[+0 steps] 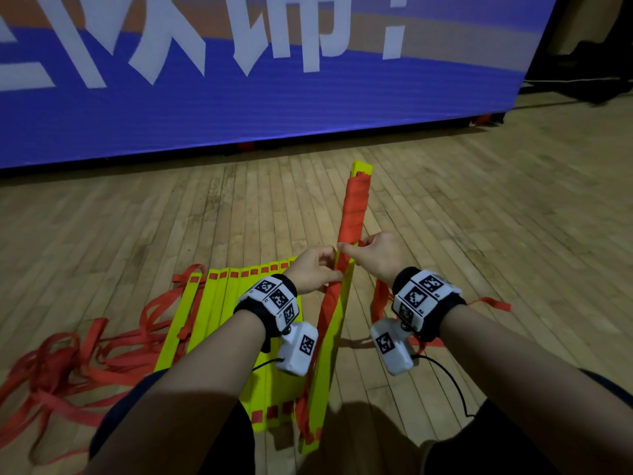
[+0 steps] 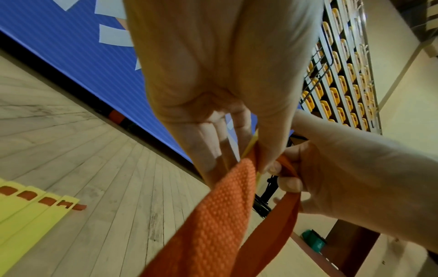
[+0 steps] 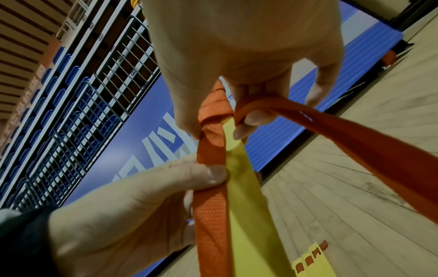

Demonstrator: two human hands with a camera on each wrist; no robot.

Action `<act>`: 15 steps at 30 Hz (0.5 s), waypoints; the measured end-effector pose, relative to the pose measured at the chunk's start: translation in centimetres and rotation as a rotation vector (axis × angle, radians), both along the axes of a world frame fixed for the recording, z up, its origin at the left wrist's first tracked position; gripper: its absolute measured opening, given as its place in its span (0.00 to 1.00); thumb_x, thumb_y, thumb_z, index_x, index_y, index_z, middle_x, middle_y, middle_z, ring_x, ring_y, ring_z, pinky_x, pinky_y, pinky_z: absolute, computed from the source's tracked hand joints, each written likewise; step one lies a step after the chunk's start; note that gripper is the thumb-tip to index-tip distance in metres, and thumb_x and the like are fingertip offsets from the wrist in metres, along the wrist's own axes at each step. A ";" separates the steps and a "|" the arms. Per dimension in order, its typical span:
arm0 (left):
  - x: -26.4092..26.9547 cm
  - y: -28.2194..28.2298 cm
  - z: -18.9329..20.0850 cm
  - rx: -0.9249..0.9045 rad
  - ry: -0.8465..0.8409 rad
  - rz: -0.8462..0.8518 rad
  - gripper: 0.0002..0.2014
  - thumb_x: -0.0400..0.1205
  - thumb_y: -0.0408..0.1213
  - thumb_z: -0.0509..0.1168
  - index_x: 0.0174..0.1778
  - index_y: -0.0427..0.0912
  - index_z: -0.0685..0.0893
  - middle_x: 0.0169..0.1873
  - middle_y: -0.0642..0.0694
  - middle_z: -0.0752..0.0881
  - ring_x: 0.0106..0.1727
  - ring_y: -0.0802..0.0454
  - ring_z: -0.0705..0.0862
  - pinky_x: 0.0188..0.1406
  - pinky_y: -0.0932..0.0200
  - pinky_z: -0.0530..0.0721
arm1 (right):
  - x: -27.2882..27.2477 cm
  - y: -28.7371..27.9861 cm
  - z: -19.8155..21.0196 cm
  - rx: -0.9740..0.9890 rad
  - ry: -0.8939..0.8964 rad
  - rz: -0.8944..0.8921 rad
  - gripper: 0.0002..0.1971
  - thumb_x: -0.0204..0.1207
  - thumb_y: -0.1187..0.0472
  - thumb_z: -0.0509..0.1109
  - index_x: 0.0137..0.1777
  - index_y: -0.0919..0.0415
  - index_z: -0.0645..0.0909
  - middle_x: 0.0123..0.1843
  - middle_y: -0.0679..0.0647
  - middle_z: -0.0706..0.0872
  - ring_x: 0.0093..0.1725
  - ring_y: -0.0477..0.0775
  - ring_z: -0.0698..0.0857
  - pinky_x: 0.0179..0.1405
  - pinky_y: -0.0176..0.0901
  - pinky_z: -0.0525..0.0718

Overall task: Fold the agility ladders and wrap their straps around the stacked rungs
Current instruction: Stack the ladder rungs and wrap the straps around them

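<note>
Stack of yellow rungs (image 1: pixel 337 313) held up off the wooden floor (image 1: pixel 479 217), far end at 12 o'clock already bound in orange strap (image 1: pixel 352 210). Left hand (image 1: pixel 313 272) fingers pinching rungs and strap together; right hand (image 1: pixel 380 255) fingers curled round a strap loop. Second ladder (image 1: pixel 219 303) spread flat at 9 o'clock, loose straps (image 1: pixel 68 365) piled beyond. Blue banner (image 1: pixel 239 108) behind.

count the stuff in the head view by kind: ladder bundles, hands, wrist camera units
Ladder bundles: 2, the stacked rungs half wrapped in orange strap, and a flat ladder on the floor to their left.
Hands: 2, left hand and right hand, both on the stack.
Wrist camera units: 2.
Total: 6
</note>
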State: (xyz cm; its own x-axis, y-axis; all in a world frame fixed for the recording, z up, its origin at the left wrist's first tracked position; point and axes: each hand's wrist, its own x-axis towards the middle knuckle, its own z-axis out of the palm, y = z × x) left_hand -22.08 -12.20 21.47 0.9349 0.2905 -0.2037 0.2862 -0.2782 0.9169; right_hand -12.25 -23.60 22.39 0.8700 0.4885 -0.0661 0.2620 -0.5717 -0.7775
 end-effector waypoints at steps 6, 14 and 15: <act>-0.9 0.6 0.6 -0.382 0.014 -0.096 0.07 0.84 0.27 0.62 0.47 0.42 0.71 0.33 0.52 0.89 0.38 0.59 0.88 0.39 0.61 0.85 | 0.5 -0.9 0.6 0.170 0.152 0.098 0.15 0.71 0.48 0.75 0.37 0.61 0.86 0.28 0.50 0.83 0.23 0.39 0.77 0.30 0.33 0.75; -0.9 0.4 0.6 -0.374 0.021 -0.070 0.17 0.84 0.32 0.64 0.69 0.38 0.76 0.58 0.39 0.87 0.57 0.50 0.87 0.54 0.58 0.86 | 0.9 -1.3 0.8 0.269 0.237 0.170 0.14 0.74 0.49 0.74 0.37 0.60 0.87 0.31 0.50 0.86 0.22 0.41 0.75 0.28 0.30 0.74; -0.8 0.5 0.5 -0.348 0.031 -0.061 0.17 0.84 0.34 0.64 0.69 0.39 0.77 0.59 0.41 0.87 0.58 0.50 0.86 0.59 0.56 0.84 | 0.9 -1.4 0.7 0.270 0.232 0.182 0.14 0.73 0.49 0.74 0.38 0.60 0.88 0.32 0.50 0.86 0.22 0.40 0.76 0.29 0.31 0.75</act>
